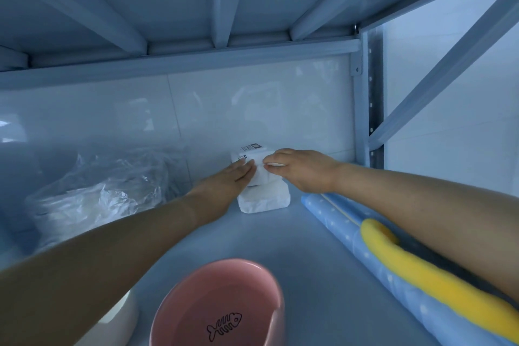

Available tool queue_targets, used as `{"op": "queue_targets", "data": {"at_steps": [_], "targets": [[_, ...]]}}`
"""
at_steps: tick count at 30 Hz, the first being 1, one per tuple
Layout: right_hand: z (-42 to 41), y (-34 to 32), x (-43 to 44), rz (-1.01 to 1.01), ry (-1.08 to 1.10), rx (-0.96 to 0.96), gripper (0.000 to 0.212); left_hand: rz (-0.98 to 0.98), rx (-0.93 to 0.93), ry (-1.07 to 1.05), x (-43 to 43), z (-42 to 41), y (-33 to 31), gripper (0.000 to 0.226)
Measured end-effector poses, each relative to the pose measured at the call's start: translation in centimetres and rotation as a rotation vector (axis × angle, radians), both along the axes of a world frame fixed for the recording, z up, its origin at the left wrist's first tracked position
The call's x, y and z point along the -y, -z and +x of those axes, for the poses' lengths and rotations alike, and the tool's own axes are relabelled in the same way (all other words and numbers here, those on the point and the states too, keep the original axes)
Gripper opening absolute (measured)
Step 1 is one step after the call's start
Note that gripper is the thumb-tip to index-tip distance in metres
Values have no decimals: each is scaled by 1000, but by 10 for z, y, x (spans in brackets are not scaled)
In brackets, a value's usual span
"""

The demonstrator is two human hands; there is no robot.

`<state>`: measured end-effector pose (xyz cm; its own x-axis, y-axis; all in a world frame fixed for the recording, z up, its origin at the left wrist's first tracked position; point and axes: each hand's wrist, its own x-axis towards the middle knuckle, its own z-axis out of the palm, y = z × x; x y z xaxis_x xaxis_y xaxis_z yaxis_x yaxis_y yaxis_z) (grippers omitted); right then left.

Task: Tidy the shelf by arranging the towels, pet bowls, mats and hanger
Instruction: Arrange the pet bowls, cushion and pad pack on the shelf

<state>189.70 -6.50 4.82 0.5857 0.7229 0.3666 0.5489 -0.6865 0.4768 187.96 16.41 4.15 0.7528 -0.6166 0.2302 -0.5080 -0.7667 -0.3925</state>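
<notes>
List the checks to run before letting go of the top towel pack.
1. The top towel pack rests on the lower pack: ok.
2. Its edges squared with the lower pack: cannot tell, the hands cover them.
3. The left hand lies flat against it: ok.
4. The right hand pinches its right end: ok.
5. The rolled mat lies apart from the stack: ok.
6. The pink bowl sits clear, at the front: ok.

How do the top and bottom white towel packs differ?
The top towel pack carries a printed label; the bottom towel pack shows none. The left hand presses and the right hand grips the top towel pack; the bottom towel pack lies on the shelf beneath it. Both are white.
</notes>
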Motion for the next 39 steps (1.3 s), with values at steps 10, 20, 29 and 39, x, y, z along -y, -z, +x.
{"op": "queue_targets", "data": {"at_steps": [10,20,29,39], "targets": [[-40,-34,-10,144,32,-138,38,-92,-3,-97,-4,-38,-21,64],[-86,-70,-61,403,-110,-234,23,-276,47,-52,-75,-101,-71,51],[-114,-56,-167,522,-231,-384,32,-441,22,-222,-167,-149,-74,47],[-116,-42,-247,364,-96,-352,63,-459,86,-472,-194,-159,-54,52]]}}
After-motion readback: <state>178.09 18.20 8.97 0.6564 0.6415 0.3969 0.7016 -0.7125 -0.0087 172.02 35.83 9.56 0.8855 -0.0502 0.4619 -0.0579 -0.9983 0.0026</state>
